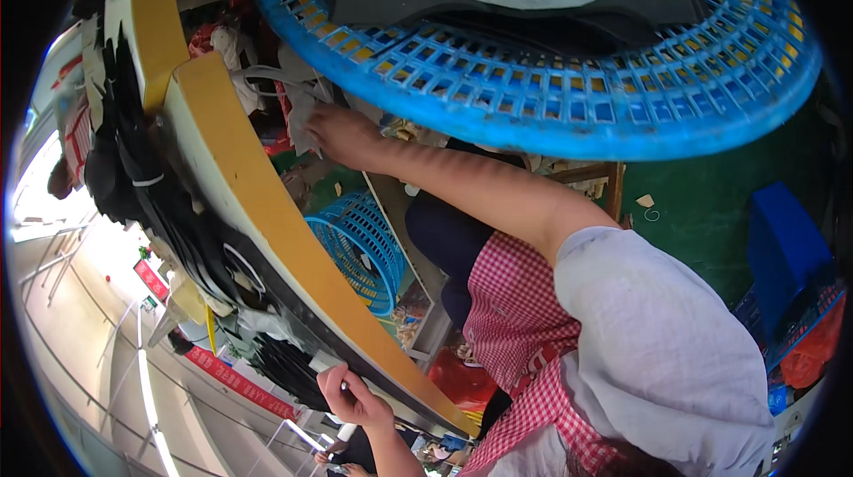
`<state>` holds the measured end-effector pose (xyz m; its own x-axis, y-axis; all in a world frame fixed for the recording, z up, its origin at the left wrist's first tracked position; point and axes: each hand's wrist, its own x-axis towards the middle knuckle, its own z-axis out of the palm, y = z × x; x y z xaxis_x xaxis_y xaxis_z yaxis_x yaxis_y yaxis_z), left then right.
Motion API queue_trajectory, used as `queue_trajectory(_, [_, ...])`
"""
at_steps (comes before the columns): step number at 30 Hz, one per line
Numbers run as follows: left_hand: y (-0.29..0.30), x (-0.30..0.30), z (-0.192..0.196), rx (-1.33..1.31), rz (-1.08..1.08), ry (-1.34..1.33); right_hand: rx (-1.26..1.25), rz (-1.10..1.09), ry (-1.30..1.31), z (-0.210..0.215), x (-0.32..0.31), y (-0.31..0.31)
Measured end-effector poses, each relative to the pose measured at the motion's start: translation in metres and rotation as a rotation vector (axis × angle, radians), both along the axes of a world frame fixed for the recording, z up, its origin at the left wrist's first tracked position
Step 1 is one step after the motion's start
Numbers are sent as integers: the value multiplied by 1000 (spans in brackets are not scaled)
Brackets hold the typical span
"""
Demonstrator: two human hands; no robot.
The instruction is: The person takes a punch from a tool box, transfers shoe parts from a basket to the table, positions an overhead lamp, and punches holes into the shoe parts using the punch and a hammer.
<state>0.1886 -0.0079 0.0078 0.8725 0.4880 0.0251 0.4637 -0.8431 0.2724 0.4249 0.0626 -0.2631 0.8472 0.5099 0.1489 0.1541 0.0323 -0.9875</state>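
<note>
My right hand [338, 135] reaches out on a bare arm from a light grey sleeve, past the yellow table edge [258, 175]. Its fingers close on a thin white sheet [302, 117], cloth or plastic, among a jumble of white and red material. Lower in the view, beside the same edge, my left hand [355, 397] is closed; a small dark tip shows between its fingers, too little to name. Bundled black strips [142, 166] lie along the table, one bunch tied with a white band. More black strips [289, 370] lie near my left hand.
A large blue plastic basket [533, 126] fills the upper view, holding dark grey pieces and a white one. Another blue basket [364, 250] is near my legs. A blue box [782, 255] and red bag [809, 353] are at right. People are visible in the background.
</note>
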Motion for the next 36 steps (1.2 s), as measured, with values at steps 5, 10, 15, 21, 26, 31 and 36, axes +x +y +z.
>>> queue_trajectory(5, [1,-1,-19,143,75,-146,-126,-191,-163,11,54,60])
queue_trajectory(10, [3,-4,-17,105,65,-138,-430,-319,-12,6,70,102])
queue_trajectory(15, [-2,0,-18,151,113,-168,-462,-18,-82,25,63,100])
queue_trajectory(21, [1,-7,-14,133,76,-126,-260,-82,-118,37,17,76])
queue_trajectory(26, [1,-5,-15,104,87,-127,46,-76,47,48,-20,65])
queue_trajectory(31, [0,7,-22,122,100,-182,221,-130,276,53,-50,44])
queue_trajectory(36, [2,10,-23,116,100,-213,336,-108,618,41,-56,-6])
